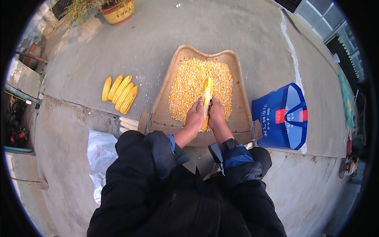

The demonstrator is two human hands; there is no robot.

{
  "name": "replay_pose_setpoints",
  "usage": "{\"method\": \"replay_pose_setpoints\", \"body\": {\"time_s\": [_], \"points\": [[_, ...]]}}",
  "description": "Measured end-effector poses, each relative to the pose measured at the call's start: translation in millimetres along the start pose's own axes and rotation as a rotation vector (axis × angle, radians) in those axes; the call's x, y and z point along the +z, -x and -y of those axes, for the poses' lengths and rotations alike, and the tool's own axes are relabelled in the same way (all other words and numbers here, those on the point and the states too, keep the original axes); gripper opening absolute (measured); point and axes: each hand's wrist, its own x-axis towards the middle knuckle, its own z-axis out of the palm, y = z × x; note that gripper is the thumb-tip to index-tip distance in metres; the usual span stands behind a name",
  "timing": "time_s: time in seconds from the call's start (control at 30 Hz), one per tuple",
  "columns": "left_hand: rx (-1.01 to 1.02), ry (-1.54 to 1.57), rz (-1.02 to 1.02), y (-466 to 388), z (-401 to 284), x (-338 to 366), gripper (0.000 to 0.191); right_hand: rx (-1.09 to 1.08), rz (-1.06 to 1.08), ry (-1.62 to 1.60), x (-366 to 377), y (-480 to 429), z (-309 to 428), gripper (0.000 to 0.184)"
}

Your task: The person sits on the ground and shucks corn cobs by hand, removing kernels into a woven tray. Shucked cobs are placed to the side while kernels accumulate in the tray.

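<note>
My left hand [194, 117] and my right hand [217, 114] grip a partly shelled ear of corn [208, 86] from both sides. Yellow kernels still line parts of it, and a pale strip of bare cob shows. The ear is held lengthwise above a woven winnowing basket [243, 97], whose open end faces my knees. A wide heap of loose yellow and white corn kernels [192, 72] lies in the basket. My fingertips are partly hidden against the ear.
Several whole ears of corn [121, 91] lie on the concrete at left, near bare cobs [129, 123] by my left knee. A white woven sack [102, 154] is beside my left leg. A blue bag [278, 118] stands right of the basket. A potted plant [118, 13] stands at upper left.
</note>
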Motion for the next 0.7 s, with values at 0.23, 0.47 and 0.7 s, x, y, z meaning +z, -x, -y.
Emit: {"method": "replay_pose_setpoints", "body": {"time_s": [0.23, 0.47, 0.7], "points": [[-0.054, 0.032, 0.07, -6.1, 3.4, -3.6, 0.048, 0.054, 0.183, -0.047, 7.9, 3.9, 18.5, 0.047], [-0.024, 0.03, 0.082, 3.1, -5.8, -1.0, 0.05, -0.067, 0.165, 0.043, 6.0, 9.5, 12.8, 0.049], [-0.014, 0.046, 0.032, 3.1, -1.3, -1.4, 0.049, -0.033, 0.141, 0.018, 5.9, 3.9, 6.6, 0.047]]}}
